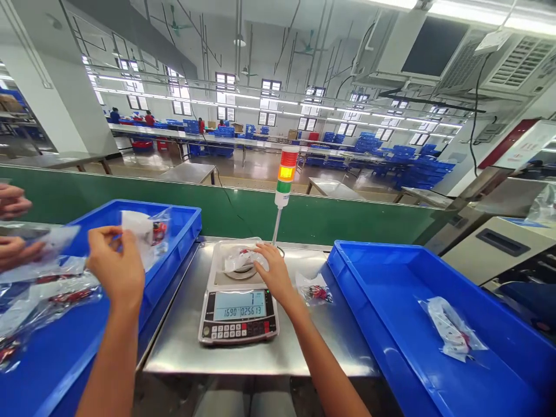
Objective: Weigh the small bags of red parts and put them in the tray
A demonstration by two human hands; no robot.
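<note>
My left hand (116, 263) pinches the top of a clear plastic bag (145, 234) with red parts and white paper in it, above the left blue bin. On the pan of the counting scale (238, 315) lies another plastic bag (238, 260) with a little red in it. My right hand (273, 269) is closed on the right end of that bag. The scale's display reads 7. To the right of the scale, a bag of red and dark parts (316, 291) rests on the metal table.
The left blue bin (174, 214) holds several bags; another person's hands (17, 249) hold a bag at its far left. One bag (452, 327) lies in the right blue bin (377, 255). A signal light tower (284, 176), lit amber, stands behind the scale before a green partition (243, 214).
</note>
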